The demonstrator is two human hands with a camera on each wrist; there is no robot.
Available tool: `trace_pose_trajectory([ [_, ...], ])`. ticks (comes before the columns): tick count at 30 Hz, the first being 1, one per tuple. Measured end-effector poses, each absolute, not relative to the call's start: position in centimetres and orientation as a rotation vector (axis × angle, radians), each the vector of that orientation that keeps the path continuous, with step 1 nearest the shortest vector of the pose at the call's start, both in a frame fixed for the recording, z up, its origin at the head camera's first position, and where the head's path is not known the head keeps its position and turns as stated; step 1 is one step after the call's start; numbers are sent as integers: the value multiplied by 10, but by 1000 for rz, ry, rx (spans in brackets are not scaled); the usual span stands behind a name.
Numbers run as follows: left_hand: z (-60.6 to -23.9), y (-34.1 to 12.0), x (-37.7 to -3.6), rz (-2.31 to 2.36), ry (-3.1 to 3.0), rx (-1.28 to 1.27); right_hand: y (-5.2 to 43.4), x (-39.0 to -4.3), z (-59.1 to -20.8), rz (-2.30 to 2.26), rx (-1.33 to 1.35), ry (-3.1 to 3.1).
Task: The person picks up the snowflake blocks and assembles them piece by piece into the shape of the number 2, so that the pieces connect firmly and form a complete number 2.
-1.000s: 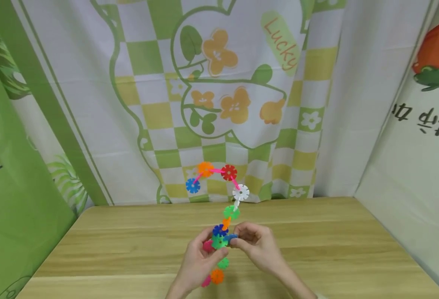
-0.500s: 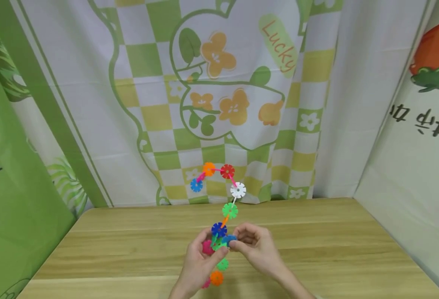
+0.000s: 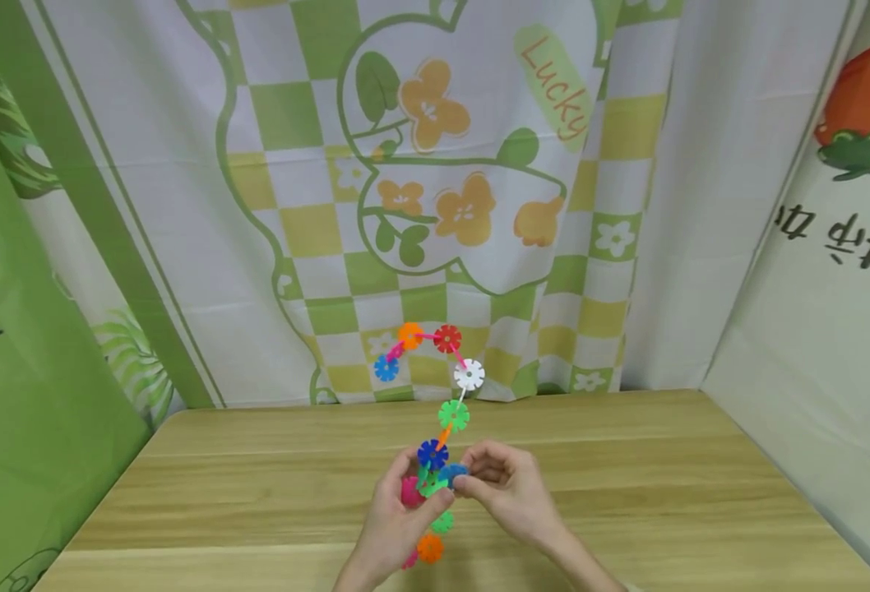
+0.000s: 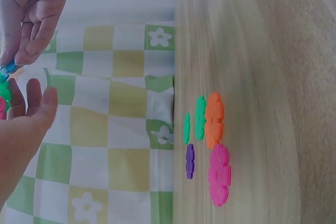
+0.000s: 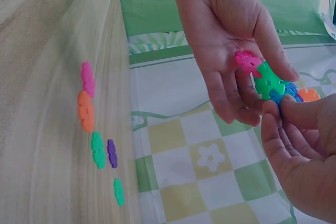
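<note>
— Wooden table underneath, checkered curtain past its far edge. Where's the blue disc?

— Well above the wood, between the two hands, against the green disc at the lower part of the chain. Whether its slot is engaged, I can't tell.

— And the rest of that chain?

— It climbs from the hands and hooks over to the left, ending in a light-blue disc that shows against the curtain.

— Room around it?

— Tabletop runs wide on both sides. Below lie a loose orange disc, a loose pink disc, a purple disc and two loose green discs.

— Fingers?

— Right hand: thumb and index pinch the blue disc, the others curled in. Left hand: thumb across the green disc's front, fingers bent behind, holding the chain. One held pink disc sits by that palm.
</note>
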State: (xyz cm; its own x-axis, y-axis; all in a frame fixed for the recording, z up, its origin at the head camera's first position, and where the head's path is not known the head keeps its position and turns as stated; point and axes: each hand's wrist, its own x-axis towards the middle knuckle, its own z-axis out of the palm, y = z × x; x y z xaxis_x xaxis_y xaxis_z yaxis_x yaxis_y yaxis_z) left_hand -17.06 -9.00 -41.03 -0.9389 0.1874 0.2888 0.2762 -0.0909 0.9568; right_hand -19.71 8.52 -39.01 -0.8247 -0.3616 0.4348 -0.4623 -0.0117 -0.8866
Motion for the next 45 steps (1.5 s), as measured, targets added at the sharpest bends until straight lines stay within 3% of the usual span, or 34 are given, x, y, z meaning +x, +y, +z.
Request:
trace_pose_trajectory([
  [14,-409,-103,-177,-2208,-1998,-581,90,-221,-406,1642,804,-2374],
  [24,-408,-106,-178,-2223,-2021,-604,80,-259,-440,1181,881,-2814],
  [33,-411,-106,-180,-2229,-1942,-751,73,-282,-463,962,1018,-2719],
  [45,-411,-111,-178,-2210,-2018,-671,59,-281,-454,957,839,-2906],
])
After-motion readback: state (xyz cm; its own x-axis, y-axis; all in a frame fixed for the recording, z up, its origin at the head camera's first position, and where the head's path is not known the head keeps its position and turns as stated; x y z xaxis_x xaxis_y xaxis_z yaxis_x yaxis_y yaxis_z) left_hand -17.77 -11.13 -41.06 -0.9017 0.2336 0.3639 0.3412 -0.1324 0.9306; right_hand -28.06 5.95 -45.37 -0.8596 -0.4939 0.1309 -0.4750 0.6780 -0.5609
